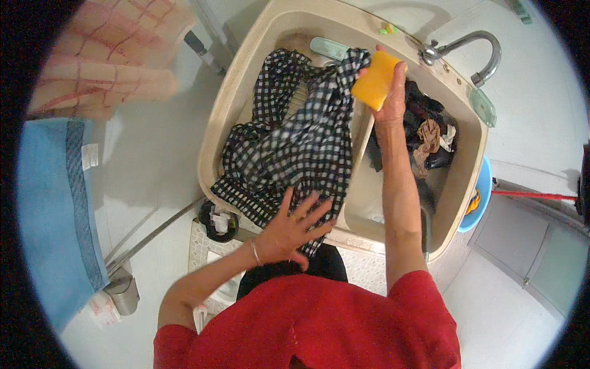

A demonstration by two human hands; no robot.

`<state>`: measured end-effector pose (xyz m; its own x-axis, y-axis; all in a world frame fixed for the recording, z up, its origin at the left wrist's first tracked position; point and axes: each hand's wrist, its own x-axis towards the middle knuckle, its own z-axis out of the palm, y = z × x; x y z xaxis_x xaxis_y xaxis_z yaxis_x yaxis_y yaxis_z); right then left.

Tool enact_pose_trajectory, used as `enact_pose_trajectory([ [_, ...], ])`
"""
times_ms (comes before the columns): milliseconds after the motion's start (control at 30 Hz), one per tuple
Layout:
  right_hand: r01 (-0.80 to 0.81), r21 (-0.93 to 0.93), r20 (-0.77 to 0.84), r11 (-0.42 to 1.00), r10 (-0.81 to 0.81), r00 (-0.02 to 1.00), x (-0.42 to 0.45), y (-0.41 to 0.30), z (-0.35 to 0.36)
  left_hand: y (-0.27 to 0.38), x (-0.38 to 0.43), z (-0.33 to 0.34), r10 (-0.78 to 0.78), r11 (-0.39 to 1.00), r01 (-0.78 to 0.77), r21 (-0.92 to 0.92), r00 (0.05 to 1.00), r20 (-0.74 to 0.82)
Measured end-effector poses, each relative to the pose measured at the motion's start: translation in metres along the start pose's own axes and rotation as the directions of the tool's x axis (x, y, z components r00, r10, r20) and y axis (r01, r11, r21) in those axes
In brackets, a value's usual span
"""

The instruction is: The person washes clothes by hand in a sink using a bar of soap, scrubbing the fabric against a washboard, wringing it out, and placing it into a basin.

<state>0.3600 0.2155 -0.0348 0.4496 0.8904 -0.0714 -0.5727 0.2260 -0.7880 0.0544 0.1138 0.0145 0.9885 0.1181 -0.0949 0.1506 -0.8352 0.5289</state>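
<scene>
My right hand [392,104] grips a yellow block [375,80], perhaps laundry soap or a sponge, above the divider of a beige laundry sink [208,152]. Beneath and beside it, a black-and-white checked garment [299,152] lies spread over the left basin, its lower end hanging over the front rim. Fingers spread wide, my left hand [290,228] is over that near end of the cloth; whether it presses on it I cannot tell. Dark clothes [419,99] and a brown cloth piece [428,138] lie heaped in the right basin, partly behind my right forearm.
A curved metal faucet [488,41] rises at the sink's back right. One pale green brush or dish [329,47] rests in the left basin's far end. Beyond the right side stands a blue basin [479,203]. Blue [50,193] and pinkish towels [120,55] hang at left.
</scene>
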Motion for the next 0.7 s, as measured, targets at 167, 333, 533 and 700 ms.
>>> enact_pose_trajectory([
  [167,0.078,0.022,-0.144,0.997,-0.074,0.987,0.003,-0.020,-0.022,-0.012,-0.034,0.085,0.020,1.000,-0.019,0.018,1.000,-0.012],
  [333,0.089,-0.132,-0.153,0.987,-0.109,0.982,0.033,-0.060,-0.034,-0.003,-0.099,0.111,-0.429,-0.056,-0.275,-0.960,0.875,-0.226],
  [533,0.034,-0.544,-0.051,0.839,-0.074,0.996,0.040,-0.019,0.005,0.010,-0.154,0.103,-0.965,0.085,0.192,-0.978,0.258,-0.033],
  [700,0.364,-0.915,0.361,-0.175,0.048,0.931,-0.094,0.146,0.048,0.007,-0.172,0.139,-0.960,0.192,0.433,-0.881,0.270,-0.077],
])
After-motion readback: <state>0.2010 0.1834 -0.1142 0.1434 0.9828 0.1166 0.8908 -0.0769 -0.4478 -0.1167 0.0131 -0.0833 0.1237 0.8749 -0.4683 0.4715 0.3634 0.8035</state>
